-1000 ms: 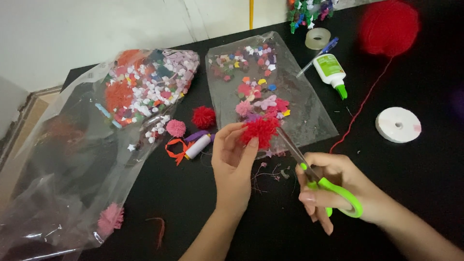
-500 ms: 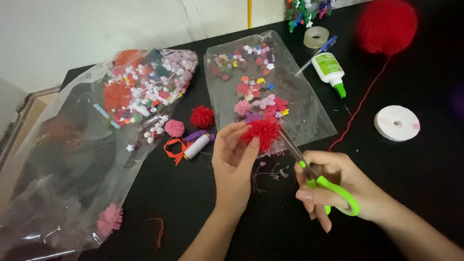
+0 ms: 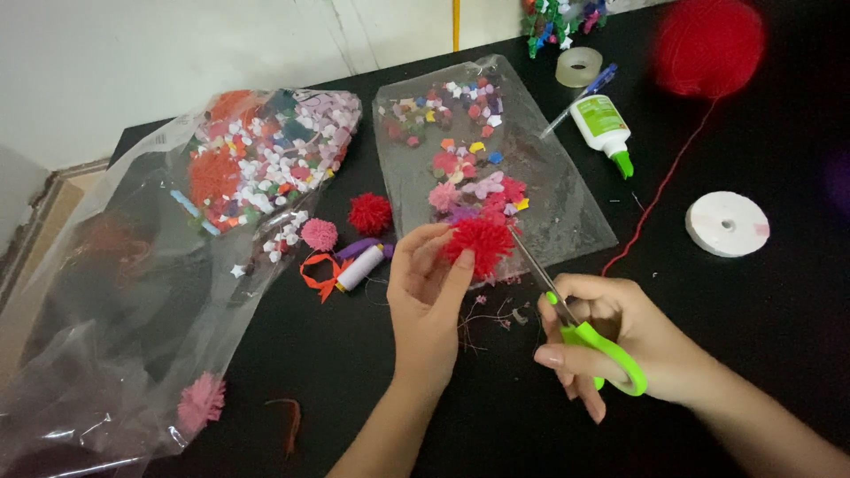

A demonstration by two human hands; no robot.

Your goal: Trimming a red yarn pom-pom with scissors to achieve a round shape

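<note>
My left hand (image 3: 425, 301) pinches a fluffy red yarn pom-pom (image 3: 479, 244) between thumb and fingers, just above the black table (image 3: 761, 354). My right hand (image 3: 611, 341) grips green-handled scissors (image 3: 580, 327), whose metal blades point up-left and touch the pom-pom's right side. Short red yarn trimmings (image 3: 487, 314) lie on the table under the pom-pom.
A clear plastic bag with small coloured craft bits (image 3: 487, 150) lies behind the pom-pom; a larger bag (image 3: 221, 204) is at left. A red pom-pom (image 3: 369, 212), pink pom-poms (image 3: 319, 234), thread spools (image 3: 359, 265), glue bottle (image 3: 604, 124), tape rolls (image 3: 728, 223), red yarn ball (image 3: 708, 44).
Both hands stay in nearly the same place; the scissors have shifted slightly against the pom-pom. The view has drifted a little.
</note>
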